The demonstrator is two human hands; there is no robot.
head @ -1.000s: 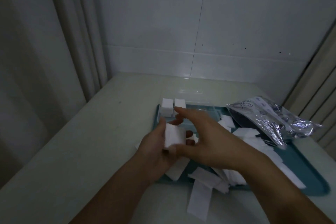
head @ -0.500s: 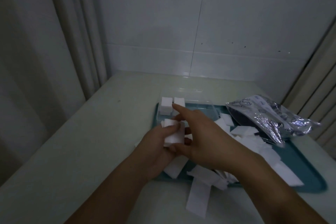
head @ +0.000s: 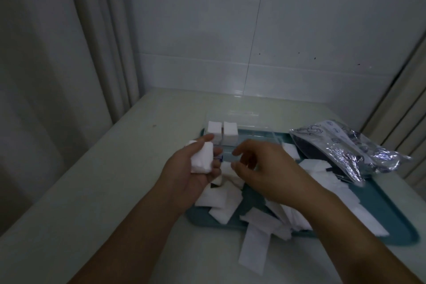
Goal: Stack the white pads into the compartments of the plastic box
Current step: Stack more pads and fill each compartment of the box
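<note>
A person's left hand [head: 196,166] grips a small stack of white pads [head: 202,159], squared for loading, while the right hand [head: 260,168] hovers empty with loosely curled fingers above loose pads [head: 315,168] strewn on a teal tray [head: 391,233]; two filled compartments [head: 222,132] of the clear plastic box [head: 253,138] wait just beyond.

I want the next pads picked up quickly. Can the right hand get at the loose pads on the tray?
Probably yes: the right hand hovers empty just above the loose pads with nothing between.
</note>
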